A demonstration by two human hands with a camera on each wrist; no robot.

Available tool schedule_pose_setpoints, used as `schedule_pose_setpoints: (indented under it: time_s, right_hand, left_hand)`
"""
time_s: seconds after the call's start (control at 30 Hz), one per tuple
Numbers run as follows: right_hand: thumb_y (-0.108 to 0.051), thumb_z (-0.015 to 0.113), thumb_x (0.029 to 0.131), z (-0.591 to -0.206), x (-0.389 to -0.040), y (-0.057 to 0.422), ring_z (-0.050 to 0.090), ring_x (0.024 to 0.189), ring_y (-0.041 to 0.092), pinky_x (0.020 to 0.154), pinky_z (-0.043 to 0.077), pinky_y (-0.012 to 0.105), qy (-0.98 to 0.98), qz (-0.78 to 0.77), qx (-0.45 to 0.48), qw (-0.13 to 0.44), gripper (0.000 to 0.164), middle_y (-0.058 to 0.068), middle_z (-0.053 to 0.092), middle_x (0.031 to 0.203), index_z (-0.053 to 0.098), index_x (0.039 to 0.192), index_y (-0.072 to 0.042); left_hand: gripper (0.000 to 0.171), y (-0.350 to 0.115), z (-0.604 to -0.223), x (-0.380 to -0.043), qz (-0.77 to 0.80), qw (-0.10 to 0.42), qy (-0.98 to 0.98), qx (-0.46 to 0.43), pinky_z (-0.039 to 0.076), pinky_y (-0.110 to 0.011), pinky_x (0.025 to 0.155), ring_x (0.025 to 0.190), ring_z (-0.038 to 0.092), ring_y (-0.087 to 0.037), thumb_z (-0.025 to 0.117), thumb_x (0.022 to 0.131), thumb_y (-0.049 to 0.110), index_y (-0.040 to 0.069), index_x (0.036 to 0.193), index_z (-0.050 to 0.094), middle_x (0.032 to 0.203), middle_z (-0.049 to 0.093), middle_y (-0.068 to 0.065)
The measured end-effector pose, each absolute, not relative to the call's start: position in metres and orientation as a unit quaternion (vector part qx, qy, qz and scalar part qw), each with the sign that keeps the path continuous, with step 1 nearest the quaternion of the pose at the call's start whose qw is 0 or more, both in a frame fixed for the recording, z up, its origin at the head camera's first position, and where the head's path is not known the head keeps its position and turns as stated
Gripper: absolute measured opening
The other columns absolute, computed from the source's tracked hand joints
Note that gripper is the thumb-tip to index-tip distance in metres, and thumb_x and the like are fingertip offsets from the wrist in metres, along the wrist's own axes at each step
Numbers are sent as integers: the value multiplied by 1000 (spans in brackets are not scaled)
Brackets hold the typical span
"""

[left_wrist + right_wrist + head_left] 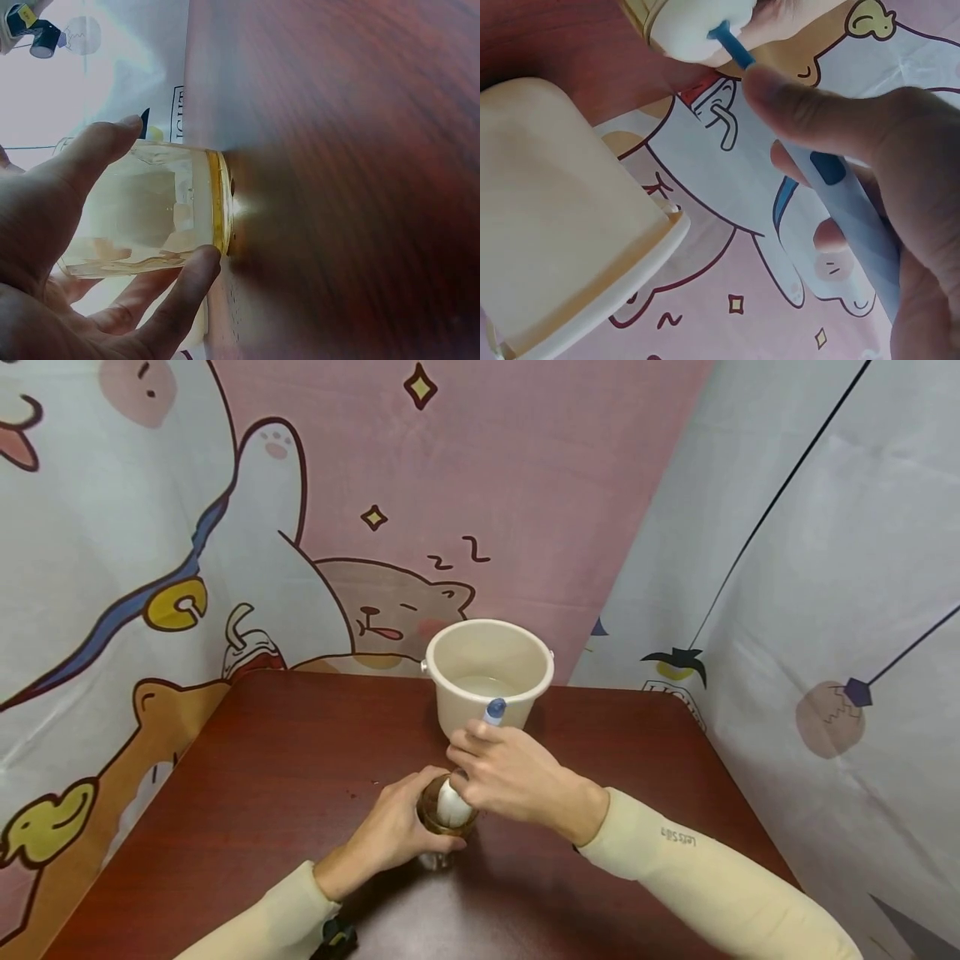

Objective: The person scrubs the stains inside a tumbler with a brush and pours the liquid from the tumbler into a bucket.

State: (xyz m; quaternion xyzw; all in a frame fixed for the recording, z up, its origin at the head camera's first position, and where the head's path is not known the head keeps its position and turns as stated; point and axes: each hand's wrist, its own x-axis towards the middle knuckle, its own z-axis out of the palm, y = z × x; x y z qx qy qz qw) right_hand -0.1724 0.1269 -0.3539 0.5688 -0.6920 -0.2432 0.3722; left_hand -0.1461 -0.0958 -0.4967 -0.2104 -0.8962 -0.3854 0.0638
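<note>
An amber-tinted clear glass cup point(142, 210) stands close over the table, tilted toward the right hand in the head view. My left hand point(393, 822) grips it around the side, thumb and fingers on opposite walls. My right hand point(517, 774) holds a cup brush point(855, 217) by its pale blue-grey handle, fingers wrapped around it and the thumb along its front. The brush's blue end sticks up past the knuckles. Its white sponge head point(453, 806) sits in the mouth of the cup, its lower part seen through the glass.
A cream bucket point(450, 710) with some liquid in it stands behind the hands, at the back of the dark red-brown table point(300, 760). Cartoon-printed cloth point(525, 485) hangs around the table's back and sides.
</note>
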Motion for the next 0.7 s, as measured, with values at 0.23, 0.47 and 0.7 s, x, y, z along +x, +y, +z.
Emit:
schedule_pose_setpoints:
  time_s: [0.23,0.47,0.7]
  right_hand:
    - [-29,85,97,-347,-178,127,62,98,14,105,42,31,-698,-252,576,342,14,-11,74,87,80,85,-31]
    - [-30,97,79,-341,-184,130,62,96,15,103,44,33,-718,-234,578,308,22,-11,75,87,76,83,-30]
    - [-32,96,81,-340,-191,135,63,92,16,106,46,39,-744,-199,569,289,23,-10,73,81,74,82,-28]
  left_hand:
    - [86,-95,-496,-145,-382,68,-897,-210,63,-36,90,110,79,-19,115,69,41,30,142,71,126,82,1]
    - [84,-96,-497,-146,-391,60,-894,-211,63,-35,91,111,78,-19,115,70,41,31,141,71,126,82,2]
    - [87,-96,-498,-147,-389,53,-896,-208,63,-37,93,113,78,-20,115,70,42,29,142,70,128,82,1]
